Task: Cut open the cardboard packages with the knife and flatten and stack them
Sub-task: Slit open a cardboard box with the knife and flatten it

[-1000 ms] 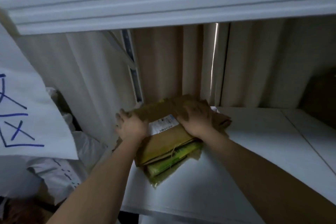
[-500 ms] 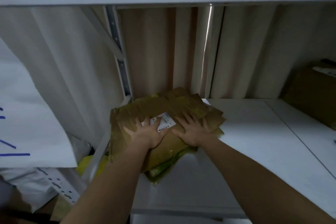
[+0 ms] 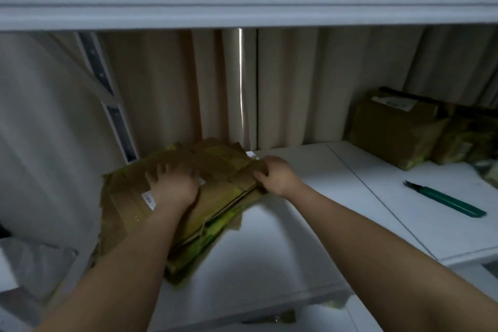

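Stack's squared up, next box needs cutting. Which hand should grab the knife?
Right, probably. The green knife lies on the shelf to the right, on the same side as the right hand at the cardboard stack's right edge. The left hand presses the stack's top, farther away.

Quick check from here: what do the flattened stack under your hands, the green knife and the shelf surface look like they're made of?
Flattened stack: brown corrugated cardboard, matte, with layered edges, creases and a white paper label; yellow-green print shows on the lower sheets.
Knife: the green handle looks like smooth plastic, with a dark tip, probably a metal blade; too small to be sure.
Shelf surface: white, smooth, faintly glossy board, likely painted metal or laminate; I cannot tell which.
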